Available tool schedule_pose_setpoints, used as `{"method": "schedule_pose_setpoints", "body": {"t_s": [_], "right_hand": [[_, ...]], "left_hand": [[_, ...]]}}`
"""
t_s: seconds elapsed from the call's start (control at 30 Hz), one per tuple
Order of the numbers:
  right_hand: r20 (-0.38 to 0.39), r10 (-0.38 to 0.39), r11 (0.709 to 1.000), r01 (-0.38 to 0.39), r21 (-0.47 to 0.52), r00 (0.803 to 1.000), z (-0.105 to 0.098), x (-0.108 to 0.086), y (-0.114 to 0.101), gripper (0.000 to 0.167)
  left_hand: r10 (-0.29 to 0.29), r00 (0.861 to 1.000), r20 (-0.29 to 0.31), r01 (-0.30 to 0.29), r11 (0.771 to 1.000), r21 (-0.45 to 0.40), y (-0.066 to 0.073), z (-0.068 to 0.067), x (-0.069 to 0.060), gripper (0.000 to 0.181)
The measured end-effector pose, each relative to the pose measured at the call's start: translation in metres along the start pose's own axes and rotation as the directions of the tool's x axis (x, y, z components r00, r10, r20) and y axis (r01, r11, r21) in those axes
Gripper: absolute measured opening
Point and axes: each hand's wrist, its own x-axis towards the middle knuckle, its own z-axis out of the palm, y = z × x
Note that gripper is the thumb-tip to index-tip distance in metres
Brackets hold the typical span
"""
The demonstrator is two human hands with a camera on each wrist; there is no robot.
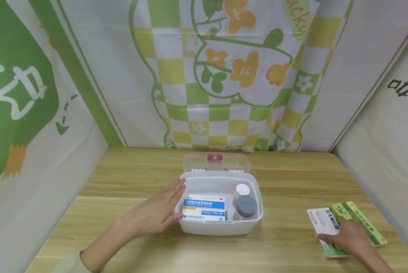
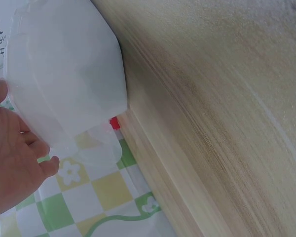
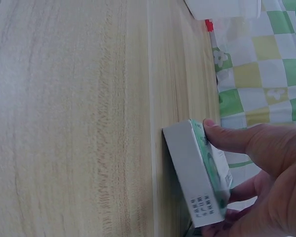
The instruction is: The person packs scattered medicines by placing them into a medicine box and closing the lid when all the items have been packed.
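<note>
A white plastic medicine box (image 1: 221, 228) stands in the middle of the table, its clear lid (image 1: 195, 162) hinged back. My left hand (image 1: 154, 212) touches its left side, fingers fairly straight along the rim; the left wrist view shows that hand (image 2: 15, 158) against the box wall (image 2: 79, 64). On the right, my right hand (image 1: 355, 237) grips a white and green medicine carton (image 1: 323, 220). Seen from the right wrist, the thumb is on one edge of this carton (image 3: 187, 168) and the fingers are on the opposite side. A yellow-green carton (image 1: 362, 218) lies beside it, partly behind the hand.
Inside the medicine box are a blue and white carton (image 1: 204, 206), a white-capped bottle (image 1: 242, 190) and a grey-capped bottle (image 1: 246, 206). The wooden table (image 1: 139, 182) meets a checked curtain (image 1: 221, 113) at the back. Fabric walls stand at both sides.
</note>
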Motion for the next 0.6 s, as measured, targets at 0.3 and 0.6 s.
{"method": "schedule_pose_setpoints", "body": {"t_s": [0.3, 0.6], "right_hand": [[-0.005, 0.038, 0.985, -0.037, 0.171, 0.999, 0.0013, -0.0023, 0.0047, 0.09], [0.088, 0.036, 0.891, -0.072, 0.449, 0.995, -0.0031, -0.004, 0.0092, 0.07]], "left_hand": [[0.002, 1.0, -0.005, -0.002, 1.0, -0.002, 0.001, -0.0003, -0.0007, 0.072], [-0.003, 1.0, -0.006, 0.003, 1.0, 0.0, 0.0014, 0.0002, -0.0006, 0.072]]}}
